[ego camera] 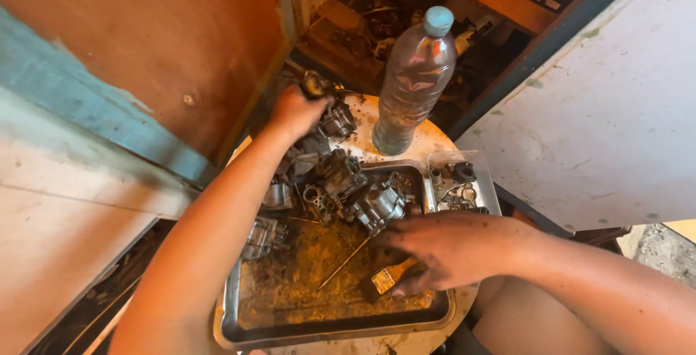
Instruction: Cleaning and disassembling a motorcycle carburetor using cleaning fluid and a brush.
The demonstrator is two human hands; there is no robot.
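Observation:
My left hand (296, 111) reaches to the far side of the round table and is closed on a small dark metal part (316, 85). Below it lies a heap of grey metal engine parts (341, 181), some in a metal tray (239, 304) whose bottom holds a yellowish dirty liquid. My right hand (442, 250), smeared with grime, rests over the tray's near right side and grips a small brush (386, 280) with a yellow handle. A thin metal rod (346, 262) lies slanted in the tray, just left of that hand.
A plastic bottle (415, 80) with a blue cap stands upright behind the tray. A small clear container (464, 181) with little parts sits at the tray's right. A wooden panel (152, 43) rises on the left, a pale panel (616, 109) on the right, and cluttered shelves (370, 14) behind.

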